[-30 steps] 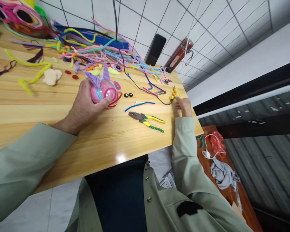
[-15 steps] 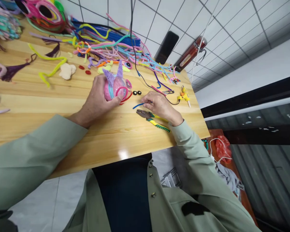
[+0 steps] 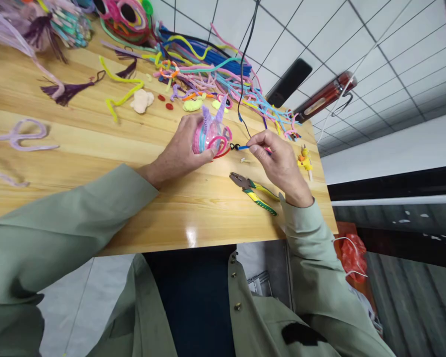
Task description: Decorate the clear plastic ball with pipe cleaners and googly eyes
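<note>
Right hand (image 3: 280,163) has lifted blue pipe cleaner (image 3: 244,147), mostly hidden inside fingers (image 3: 259,144).

Left hand (image 3: 178,154) cupped, right fingers (image 3: 259,144) pinched

Pink figure (image 3: 210,136); blue pipe cleaner (image 3: 244,147)

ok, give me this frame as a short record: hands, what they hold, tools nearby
left hand: closed around pink pipe-cleaner figure with purple ears
right hand: pinches short blue pipe cleaner, end pointing at the figure
pliers: flat on table, beside right hand, untouched
glue gun: lying near table's right edge, beyond right hand
loose pipe cleaners: heaped at far side
</note>
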The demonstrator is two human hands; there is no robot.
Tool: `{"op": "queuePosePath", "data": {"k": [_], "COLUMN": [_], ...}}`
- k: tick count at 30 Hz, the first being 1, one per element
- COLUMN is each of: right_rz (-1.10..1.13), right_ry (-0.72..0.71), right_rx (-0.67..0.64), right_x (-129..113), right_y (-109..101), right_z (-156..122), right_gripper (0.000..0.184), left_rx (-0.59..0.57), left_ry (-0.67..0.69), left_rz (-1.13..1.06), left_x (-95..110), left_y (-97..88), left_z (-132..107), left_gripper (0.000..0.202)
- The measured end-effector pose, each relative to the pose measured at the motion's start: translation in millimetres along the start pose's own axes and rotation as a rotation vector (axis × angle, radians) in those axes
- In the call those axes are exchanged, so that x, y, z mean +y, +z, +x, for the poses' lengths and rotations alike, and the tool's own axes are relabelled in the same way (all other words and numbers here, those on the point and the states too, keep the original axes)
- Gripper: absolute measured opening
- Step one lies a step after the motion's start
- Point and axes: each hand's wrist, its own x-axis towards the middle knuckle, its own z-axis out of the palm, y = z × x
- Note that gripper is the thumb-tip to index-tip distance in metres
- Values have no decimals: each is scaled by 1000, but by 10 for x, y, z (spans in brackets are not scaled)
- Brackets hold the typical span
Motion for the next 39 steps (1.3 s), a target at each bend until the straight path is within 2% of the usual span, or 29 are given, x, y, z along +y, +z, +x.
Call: {"op": "queuePosePath", "data": {"k": [3, 6, 11, 18, 22, 26, 29, 39], "right_rz": [13, 22, 25, -10, -17, -3, 5, -35], "right_ry": [-8, -24, -39, -39, -77, -126, -132, -129], "right_rx": [18, -30, -60, -91, -66, -43, -42, -24], "right_x": [-262, -376, -335, -299, -263, -234, -220, -171], "right_y": [-49, 37, 207, 269, 286, 304, 315, 342], "right_z": [154, 298, 376, 355, 372, 377, 377, 398], "right_gripper": [33, 31, 29, 18, 22, 24, 23, 17], "left_rx": [-7, -18, -34, -82, -54, 1, 1, 6], "left_ry": [10, -3, -28, -77, -24, 61, 73, 110], "left_rz": [-2, -11, -6, 41, -1, -78, -77, -15], "left_x": [-7, 3, 17, 125, 58, -67, -104, -135], "left_y": [0, -9, -22, -59, -33, 10, 20, 49], "left_z": [-4, -3, 3, 0, 2, -2, -6, -8], "left_gripper": [72, 76, 80, 96, 94, 81, 77, 85]}}
